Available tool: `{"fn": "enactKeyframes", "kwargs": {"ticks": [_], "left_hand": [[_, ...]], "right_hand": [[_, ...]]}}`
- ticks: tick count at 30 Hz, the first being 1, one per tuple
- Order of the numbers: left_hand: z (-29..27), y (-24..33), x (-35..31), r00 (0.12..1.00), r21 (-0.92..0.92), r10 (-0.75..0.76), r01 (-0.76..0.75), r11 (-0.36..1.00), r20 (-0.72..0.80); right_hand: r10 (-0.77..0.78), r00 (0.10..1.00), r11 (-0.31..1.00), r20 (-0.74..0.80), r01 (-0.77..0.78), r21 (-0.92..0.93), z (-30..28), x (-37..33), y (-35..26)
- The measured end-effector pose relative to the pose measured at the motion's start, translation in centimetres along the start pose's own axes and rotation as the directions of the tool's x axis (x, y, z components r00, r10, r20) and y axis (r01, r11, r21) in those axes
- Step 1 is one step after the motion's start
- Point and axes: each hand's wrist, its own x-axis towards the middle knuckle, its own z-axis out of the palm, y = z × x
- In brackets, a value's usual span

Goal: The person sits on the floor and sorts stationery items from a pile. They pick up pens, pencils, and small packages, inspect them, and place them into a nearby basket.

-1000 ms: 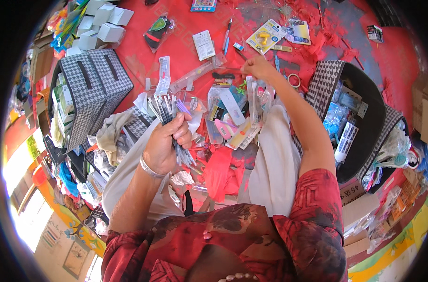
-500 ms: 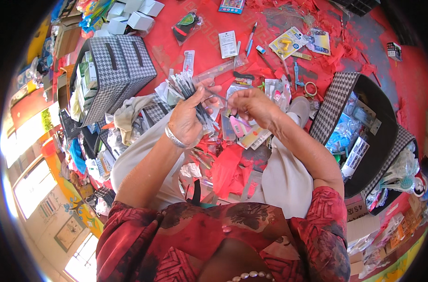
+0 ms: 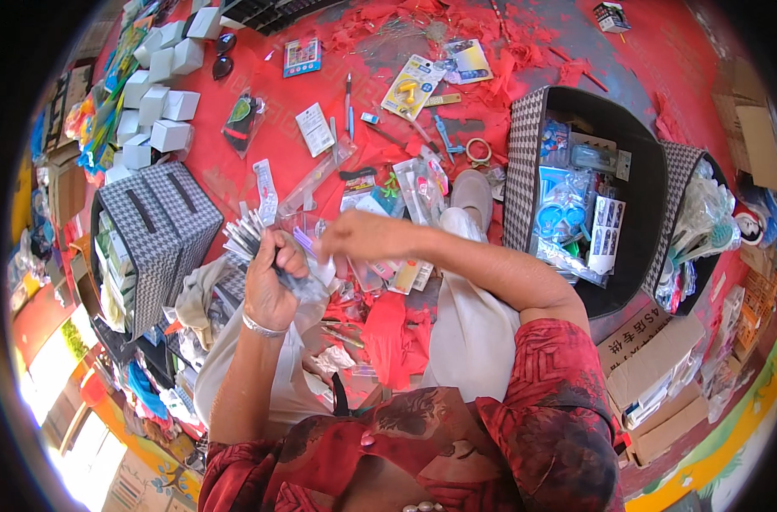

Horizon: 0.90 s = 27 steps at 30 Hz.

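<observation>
My left hand (image 3: 273, 282) is closed around a bundle of slim, pen-like sticks (image 3: 246, 235), whose pale and dark ends fan out past the thumb side. Crumpled clear wrapping hangs below that fist. Close on its right, my right hand (image 3: 363, 236) is smeared by motion, its fingers bent downward. A thin purple piece (image 3: 303, 240) shows beside the right fingertips; whether they hold it cannot be told. Beneath the hands lie packaged goods, among them a white and yellow card (image 3: 408, 275) and a clear flat packet (image 3: 422, 189).
A houndstooth box (image 3: 162, 213) stands at left, another open one (image 3: 525, 162) holding blue packets at right. White small boxes (image 3: 162, 64), a blue compass (image 3: 445, 136), a tape roll (image 3: 478, 151) and a yellow blister card (image 3: 412, 87) lie on the red floor covering. A cardboard carton (image 3: 653, 358) sits lower right.
The view has turned, shifting the scene. My right hand has come across toward my left hand and blurs. My left hand keeps hold of the bundle, its fingers now curled more tightly.
</observation>
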Motion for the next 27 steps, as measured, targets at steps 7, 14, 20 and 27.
{"fn": "enactKeyframes", "kwargs": {"ticks": [7,14,20,27], "left_hand": [[-0.1,0.7,-0.6,0.994,0.113,-0.075,0.084,0.99,-0.074],[0.0,0.2,-0.2,0.976,0.109,-0.189,0.201,0.974,-0.111],[-0.6,0.2,-0.2,0.974,0.117,-0.192,0.206,0.971,-0.118],[-0.4,0.3,-0.6,0.977,0.133,-0.189,0.202,0.97,-0.102]], "right_hand": [[-0.117,0.489,0.892,-0.865,-0.331,-0.308,-15.6,1.2,8.0],[0.398,0.114,0.9,-0.91,-0.243,0.363,-19.4,5.8,9.9],[0.508,0.066,0.862,-0.859,-0.043,0.506,-21.1,7.2,10.9],[0.033,0.265,0.975,-0.964,-0.222,-0.028,-22.0,6.9,12.5]]}}
